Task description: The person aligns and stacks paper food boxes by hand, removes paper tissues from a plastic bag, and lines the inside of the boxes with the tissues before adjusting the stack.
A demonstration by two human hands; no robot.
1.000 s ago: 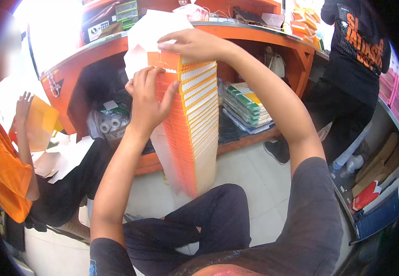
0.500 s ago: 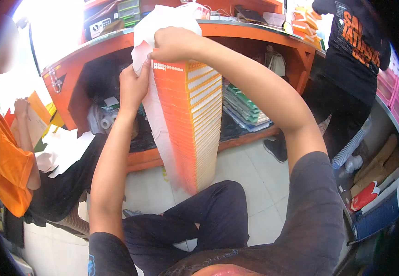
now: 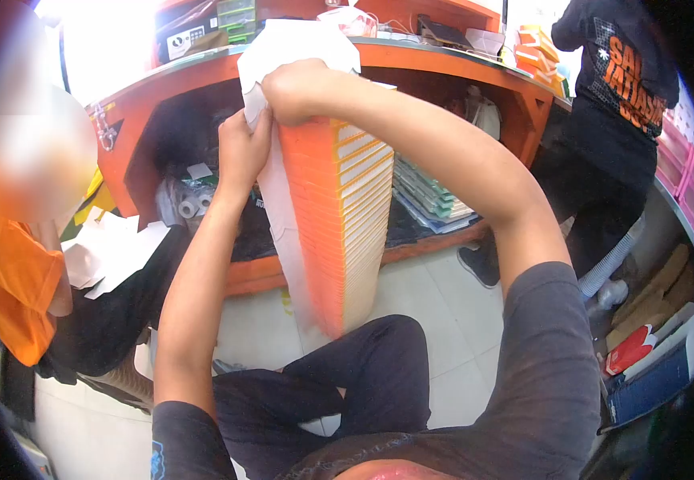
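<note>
A tall stack of orange and white folded card pieces (image 3: pixel 315 216) rises from the floor in front of me. White card with angled edges (image 3: pixel 303 42) spreads out at its top. My left hand (image 3: pixel 244 148) pinches the left edge of this card near the stack's upper corner. Close beside it, my right hand (image 3: pixel 292 90) is closed over the near edge of the same card, its fingertips mostly hidden behind the back of the hand. My right forearm crosses over the stack's top.
A person in an orange shirt (image 3: pixel 11 272) sits at the left with white card sheets (image 3: pixel 111 248) on the lap. Another person in black (image 3: pixel 615 120) stands at the right. Behind the stack is an orange counter (image 3: pixel 443 68) with packs (image 3: pixel 431 192) on its lower shelf.
Both hands have come together at the card's near left edge, and my right hand has closed. The stack's top has shifted slightly right. The seated person at the left has leaned forward.
</note>
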